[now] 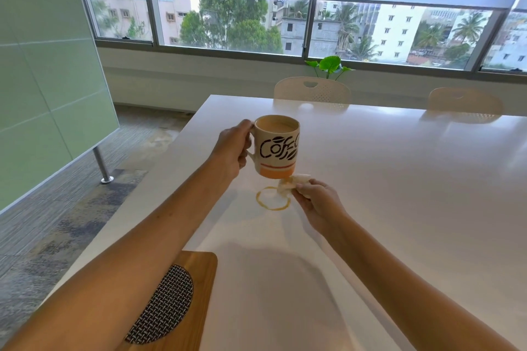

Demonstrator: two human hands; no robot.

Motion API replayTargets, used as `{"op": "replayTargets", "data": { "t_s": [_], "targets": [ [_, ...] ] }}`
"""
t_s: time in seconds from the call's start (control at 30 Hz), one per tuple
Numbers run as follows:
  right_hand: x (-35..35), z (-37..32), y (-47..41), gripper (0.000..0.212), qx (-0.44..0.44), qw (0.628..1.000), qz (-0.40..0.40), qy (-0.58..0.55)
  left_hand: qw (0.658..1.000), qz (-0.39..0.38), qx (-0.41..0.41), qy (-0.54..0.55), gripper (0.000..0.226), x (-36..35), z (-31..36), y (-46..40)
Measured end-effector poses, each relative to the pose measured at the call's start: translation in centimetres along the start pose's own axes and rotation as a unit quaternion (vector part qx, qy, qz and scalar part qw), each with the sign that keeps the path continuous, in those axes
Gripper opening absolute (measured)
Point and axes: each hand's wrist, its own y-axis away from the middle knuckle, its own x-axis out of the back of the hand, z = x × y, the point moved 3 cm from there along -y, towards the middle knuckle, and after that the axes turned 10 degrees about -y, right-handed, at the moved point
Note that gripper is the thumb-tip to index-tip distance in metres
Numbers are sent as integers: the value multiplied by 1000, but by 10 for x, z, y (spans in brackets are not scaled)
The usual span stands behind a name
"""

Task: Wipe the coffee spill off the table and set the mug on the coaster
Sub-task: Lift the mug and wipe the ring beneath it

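Observation:
My left hand (pixel 232 148) grips the handle of a cream mug (pixel 278 148) with black lettering and an orange base, lifted above the white table (pixel 399 179). The mug holds milky coffee. Below it lies a brown ring-shaped coffee spill (pixel 273 199). My right hand (pixel 316 202) pinches a crumpled white tissue (pixel 291 183), which touches the ring's upper right edge just under the mug's base. Near the table's front edge sits a wooden coaster (pixel 196 293) with a woven black-and-white round pad (pixel 166 306), partly hidden by my left forearm.
Two cream chairs (pixel 312 91) (pixel 464 100) stand at the table's far side, with a green plant (pixel 329 64) behind them under the windows. A green glass partition (pixel 48 80) on a metal leg (pixel 102 164) stands to the left over carpet.

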Motion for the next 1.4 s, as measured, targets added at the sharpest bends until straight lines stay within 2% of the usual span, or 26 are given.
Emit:
{"op": "replayTargets", "data": {
  "t_s": [0.17,0.43,0.63,0.93,1.1,1.4],
  "targets": [
    [-8,-5,-1,27,11,998,-4,-64,1000,-10,-11,-7,33,-4,8,7],
    [-23,-10,-7,20,-1,993,-41,-110,999,-23,-25,-8,36,-8,23,16],
    [-42,1,-10,43,-36,984,-95,-146,999,-29,-28,-11,35,-12,28,19],
    [-52,20,-3,25,-110,966,-132,-193,999,-19,-27,-8,36,-7,23,14],
    [-48,24,6,21,-154,955,-148,-204,999,-12,-31,-18,37,-2,20,11],
    [-23,8,11,23,-146,962,-148,-178,999,-14,-33,-24,38,3,18,10]
  ]
}}
